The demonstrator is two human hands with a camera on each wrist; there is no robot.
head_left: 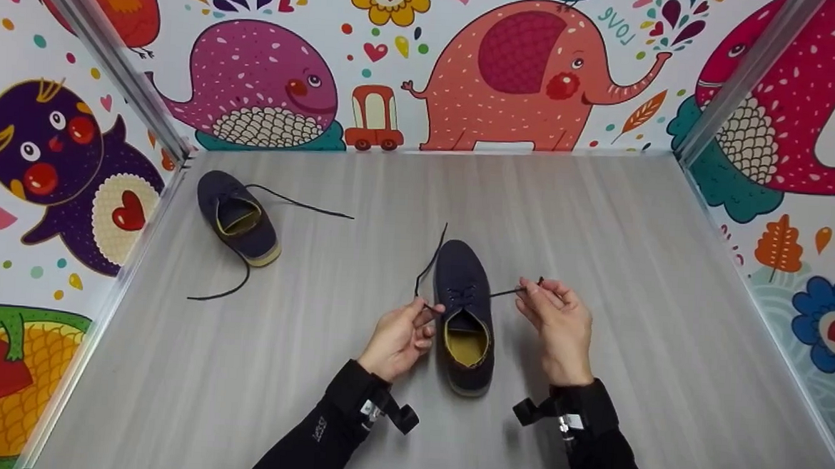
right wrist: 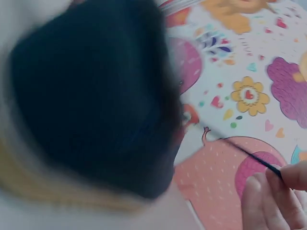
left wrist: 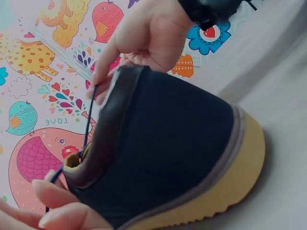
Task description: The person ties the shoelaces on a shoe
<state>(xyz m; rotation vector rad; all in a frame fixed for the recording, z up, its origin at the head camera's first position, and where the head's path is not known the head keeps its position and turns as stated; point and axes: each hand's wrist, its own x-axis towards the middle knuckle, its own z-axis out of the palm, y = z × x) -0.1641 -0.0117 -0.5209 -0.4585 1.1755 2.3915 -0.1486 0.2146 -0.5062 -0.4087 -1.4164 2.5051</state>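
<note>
A dark navy shoe (head_left: pixel 465 273) with a yellowish lining and tan sole lies between my hands, toe pointing away. My right hand (head_left: pixel 559 328) pinches one end of its dark shoelace (head_left: pixel 506 293), which runs taut from the shoe's right side. On the other side, my left hand (head_left: pixel 399 337) pinches the lace near the eyelets, and the free lace end (head_left: pixel 426 267) trails up beside the toe. In the left wrist view the shoe's heel (left wrist: pixel 177 139) fills the middle. The right wrist view has the blurred shoe (right wrist: pixel 96 96) at left and the right fingers (right wrist: pixel 268 196) on the lace.
A matching shoe (head_left: pixel 240 218) sits at the left rear, its loose laces (head_left: pixel 301 203) spread to both sides. Printed cartoon panels (head_left: pixel 376 61) with metal edge strips wall in the grey wood-grain surface (head_left: pixel 359 260) at the back and sides.
</note>
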